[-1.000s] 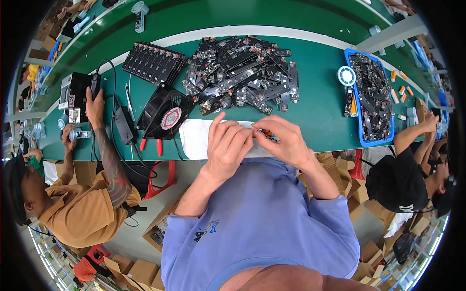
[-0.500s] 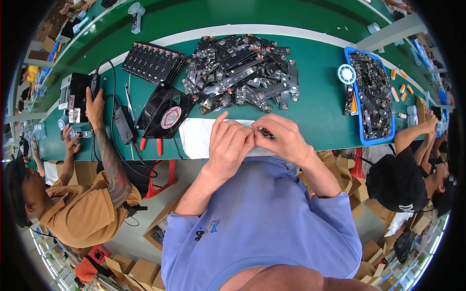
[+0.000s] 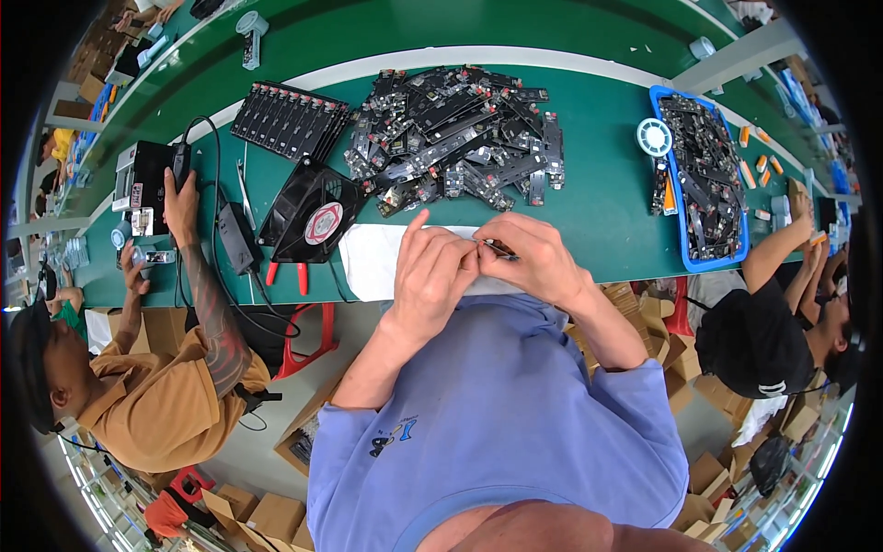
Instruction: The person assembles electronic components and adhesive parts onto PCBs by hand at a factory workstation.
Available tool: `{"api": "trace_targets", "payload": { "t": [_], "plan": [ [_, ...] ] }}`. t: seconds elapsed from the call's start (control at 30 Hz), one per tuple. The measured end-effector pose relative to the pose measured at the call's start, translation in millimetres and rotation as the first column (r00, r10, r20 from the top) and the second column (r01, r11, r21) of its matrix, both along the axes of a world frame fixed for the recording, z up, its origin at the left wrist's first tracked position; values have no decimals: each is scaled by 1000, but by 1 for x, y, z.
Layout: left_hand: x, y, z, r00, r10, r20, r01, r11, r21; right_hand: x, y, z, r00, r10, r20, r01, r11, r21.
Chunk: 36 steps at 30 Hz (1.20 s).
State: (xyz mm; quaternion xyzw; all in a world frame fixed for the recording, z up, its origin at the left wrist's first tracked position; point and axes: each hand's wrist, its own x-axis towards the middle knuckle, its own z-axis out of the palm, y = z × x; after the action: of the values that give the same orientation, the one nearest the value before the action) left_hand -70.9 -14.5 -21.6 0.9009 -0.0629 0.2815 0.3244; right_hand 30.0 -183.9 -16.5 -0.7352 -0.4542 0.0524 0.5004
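Note:
Over a white cloth (image 3: 368,262) at the bench's near edge, my two hands meet fingertip to fingertip. A small dark circuit board (image 3: 499,247) is pinched in my right hand (image 3: 538,259), mostly covered by its fingers. My left hand (image 3: 430,271) closes its thumb and fingers at the board's left end, with one finger raised. Just beyond lies a big heap of narrow black circuit boards (image 3: 451,138). A black fan (image 3: 317,212) with a red-and-white label stands left of the cloth.
Black strip boards (image 3: 290,120) lie in a row at the back left, near tweezers (image 3: 244,189) and red-handled pliers (image 3: 302,276). A blue tray (image 3: 682,225) of boards sits right, with a round light-blue fan (image 3: 654,138) beside it. Co-workers sit either side; the left one grips a black device (image 3: 152,184).
My hands stay together at nearly the same spot, with only a slight shift of the fingers. The co-worker at the right has moved their hands a little.

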Motion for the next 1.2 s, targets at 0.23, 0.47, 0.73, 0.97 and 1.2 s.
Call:
{"api": "trace_targets", "payload": {
  "t": [0.23,0.47,0.73,0.97,1.2],
  "plan": [
    [0,-1,1,999,39,21,-39,999,-5,-11,-1,-1,978,-111,-179,116,993,17],
    [-1,1,-3,999,-15,30,14,1000,25,-9,-6,5,955,-104,-278,98,995,-38],
    [0,5,-4,998,-61,24,58,994,98,-4,-7,9,986,-56,-160,48,997,-55],
    [2,2,0,998,-56,-15,56,996,64,-2,-5,-1,997,-44,58,46,998,-31],
    [1,1,-2,999,-41,3,41,999,25,-4,-3,-2,998,-53,35,53,998,-17]
  ]
}}
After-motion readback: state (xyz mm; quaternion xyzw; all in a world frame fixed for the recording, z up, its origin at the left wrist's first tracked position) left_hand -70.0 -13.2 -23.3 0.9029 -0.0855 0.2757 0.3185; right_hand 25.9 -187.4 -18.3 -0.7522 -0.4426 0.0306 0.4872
